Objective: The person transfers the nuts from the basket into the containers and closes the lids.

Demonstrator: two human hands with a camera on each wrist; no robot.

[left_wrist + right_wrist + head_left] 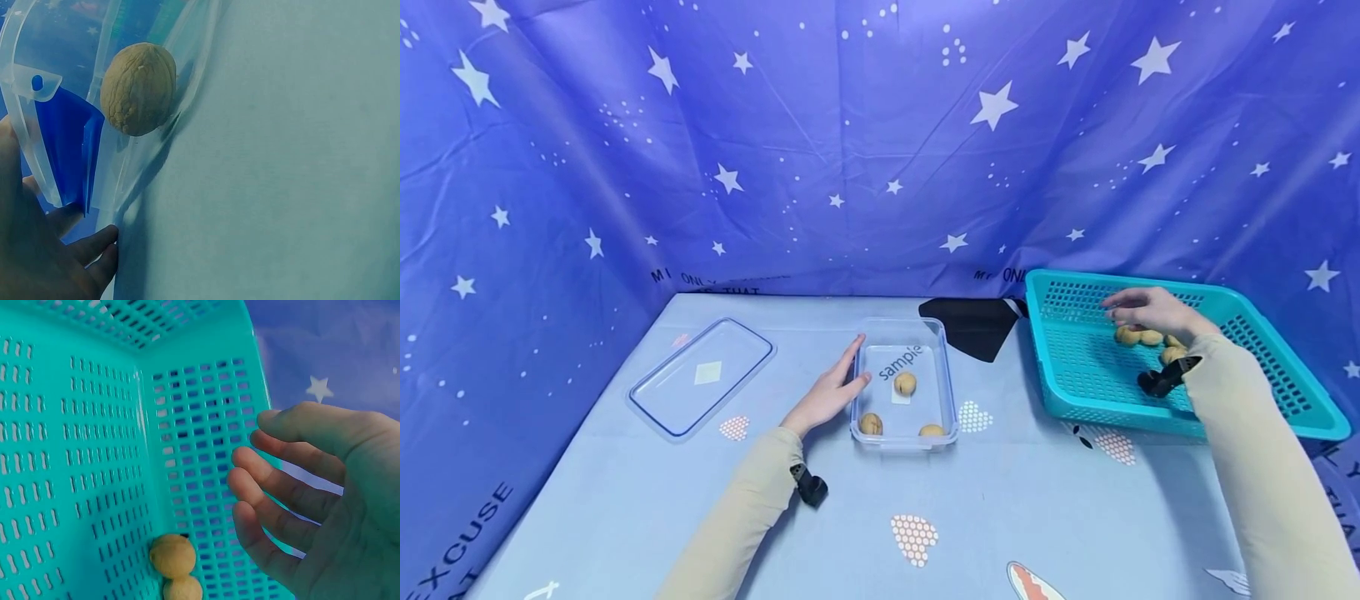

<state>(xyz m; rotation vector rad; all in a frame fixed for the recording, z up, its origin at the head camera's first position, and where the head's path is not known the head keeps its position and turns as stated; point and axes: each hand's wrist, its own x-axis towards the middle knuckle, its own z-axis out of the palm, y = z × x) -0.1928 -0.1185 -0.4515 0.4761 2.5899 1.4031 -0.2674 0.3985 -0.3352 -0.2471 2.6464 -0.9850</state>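
Note:
A clear plastic food container with blue edging stands mid-table with three walnuts inside, one of them a walnut near its middle. My left hand rests along the container's left wall, fingers extended. In the left wrist view, a walnut shows through the clear wall, close to the fingertips. My right hand hovers over the turquoise basket, its fingers loosely bent with nothing between them. Several walnuts lie in the basket below that hand; the right wrist view shows a walnut by the basket's side wall.
A clear lid with a blue seal lies flat at the table's left. The patterned light-blue cloth covers the table. A blue star-printed curtain hangs behind it and at the sides.

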